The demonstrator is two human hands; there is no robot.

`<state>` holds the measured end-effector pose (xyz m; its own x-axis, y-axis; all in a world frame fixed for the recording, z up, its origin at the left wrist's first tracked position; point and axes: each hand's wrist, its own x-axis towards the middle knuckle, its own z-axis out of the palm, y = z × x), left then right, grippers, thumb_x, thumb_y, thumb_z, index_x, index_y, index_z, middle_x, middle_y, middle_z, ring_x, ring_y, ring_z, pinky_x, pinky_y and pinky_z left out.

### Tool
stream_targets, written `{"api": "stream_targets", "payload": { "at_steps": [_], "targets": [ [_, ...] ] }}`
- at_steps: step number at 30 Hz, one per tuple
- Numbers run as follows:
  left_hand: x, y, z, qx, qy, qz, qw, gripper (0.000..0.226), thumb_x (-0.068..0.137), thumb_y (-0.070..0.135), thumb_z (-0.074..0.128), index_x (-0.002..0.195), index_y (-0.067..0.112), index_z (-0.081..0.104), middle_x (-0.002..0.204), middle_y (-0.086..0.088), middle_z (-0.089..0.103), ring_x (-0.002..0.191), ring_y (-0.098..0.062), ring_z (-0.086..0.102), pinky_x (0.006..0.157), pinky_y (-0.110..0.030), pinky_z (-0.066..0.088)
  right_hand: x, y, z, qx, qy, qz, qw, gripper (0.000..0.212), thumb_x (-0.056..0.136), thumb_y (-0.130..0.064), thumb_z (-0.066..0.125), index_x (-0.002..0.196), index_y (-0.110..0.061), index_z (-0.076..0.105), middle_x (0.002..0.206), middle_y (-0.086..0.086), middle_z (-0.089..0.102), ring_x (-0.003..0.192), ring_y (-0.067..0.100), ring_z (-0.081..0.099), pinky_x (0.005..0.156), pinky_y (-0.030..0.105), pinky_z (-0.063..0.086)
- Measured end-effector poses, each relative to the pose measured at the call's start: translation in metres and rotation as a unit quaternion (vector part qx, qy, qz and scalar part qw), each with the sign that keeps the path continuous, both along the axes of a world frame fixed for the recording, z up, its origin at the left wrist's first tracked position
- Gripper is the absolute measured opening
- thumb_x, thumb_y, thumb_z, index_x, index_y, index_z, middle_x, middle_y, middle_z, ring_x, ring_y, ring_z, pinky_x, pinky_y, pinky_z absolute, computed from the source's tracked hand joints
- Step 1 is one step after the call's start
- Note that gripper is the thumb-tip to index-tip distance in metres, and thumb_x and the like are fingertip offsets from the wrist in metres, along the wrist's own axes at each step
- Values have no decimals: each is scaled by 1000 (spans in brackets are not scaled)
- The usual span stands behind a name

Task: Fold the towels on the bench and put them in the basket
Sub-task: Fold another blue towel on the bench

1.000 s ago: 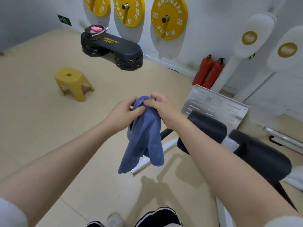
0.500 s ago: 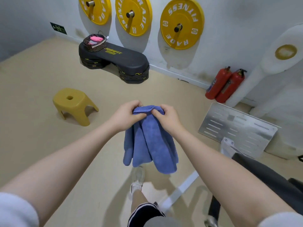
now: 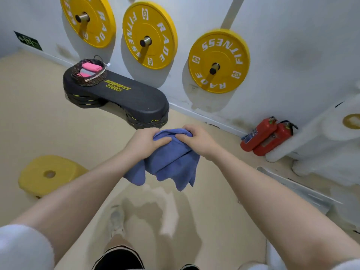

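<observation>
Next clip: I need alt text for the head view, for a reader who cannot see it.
Two bare hands, left hand and right hand, grip a bunched blue towel in mid-air above a beige floor. Ahead, a woven basket holding pink and grey towels sits on a black step platform below three yellow weight plates on the wall.

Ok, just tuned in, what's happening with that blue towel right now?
A person holds the blue towel bunched in mid-air, left hand and right hand both gripping its top edge. The basket, already holding pink folded towels, sits on the black step platform ahead by the wall. The blue towel is not in yet.
</observation>
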<state>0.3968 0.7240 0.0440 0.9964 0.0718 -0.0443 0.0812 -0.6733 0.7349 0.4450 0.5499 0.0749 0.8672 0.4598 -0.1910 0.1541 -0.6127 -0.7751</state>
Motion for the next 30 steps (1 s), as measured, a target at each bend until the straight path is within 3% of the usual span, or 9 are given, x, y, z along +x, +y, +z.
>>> {"api": "stream_targets", "payload": {
  "at_steps": [4,7,11,14,16,20,26,30],
  "targets": [
    [94,77,-2,9,12,-42,999,44,89,41,53,58,13,39,56,2,41,57,-14,38,55,-29,27,91,64,-13,31,10,-45,998,23,85,-16,58,63,-23,57,63,-11,54,61,3,48,58,18,38],
    [154,151,-1,54,68,-93,992,40,93,36,49,61,13,39,57,2,40,58,-14,38,54,-27,27,142,124,-27,38,73,-56,995,28,88,-19,58,60,-24,57,61,-12,54,54,-4,47,54,8,38],
    [237,235,-1,42,112,-138,983,24,95,24,45,78,9,54,69,3,53,68,-12,46,58,-13,33,222,198,-46,2,75,-75,994,30,85,-26,57,70,-1,57,67,9,54,63,10,46,62,26,40],
    [298,274,-15,45,125,-136,982,26,96,22,42,74,14,52,72,0,57,75,-20,50,60,-17,35,285,239,-55,-27,51,-83,995,26,84,-21,56,65,-4,53,60,1,48,60,13,41,58,28,34],
    [342,295,-29,109,122,-101,981,25,97,25,39,82,9,49,80,-10,60,83,-30,54,66,-32,37,330,261,-63,-57,45,-72,995,26,82,-18,54,62,-3,51,58,0,45,58,13,38,56,27,32],
    [431,341,-39,275,114,-68,952,27,99,35,33,89,14,45,88,-16,58,84,-36,54,66,-36,38,422,301,-83,-73,64,-53,994,25,81,-20,56,60,-9,46,58,2,42,58,16,37,54,29,30],
    [539,414,-55,226,168,-111,953,22,97,35,39,83,17,39,75,-7,49,80,-33,53,64,-32,33,536,365,-98,-106,142,-13,984,18,80,-13,53,65,-9,46,58,2,42,57,16,37,55,28,30],
    [599,459,-68,182,190,-153,952,23,96,37,42,82,20,37,63,4,46,65,-23,47,60,-32,32,582,407,-120,-130,148,-58,979,23,83,-13,50,61,-15,45,60,-1,47,60,16,42,50,24,32]
  ]
}}
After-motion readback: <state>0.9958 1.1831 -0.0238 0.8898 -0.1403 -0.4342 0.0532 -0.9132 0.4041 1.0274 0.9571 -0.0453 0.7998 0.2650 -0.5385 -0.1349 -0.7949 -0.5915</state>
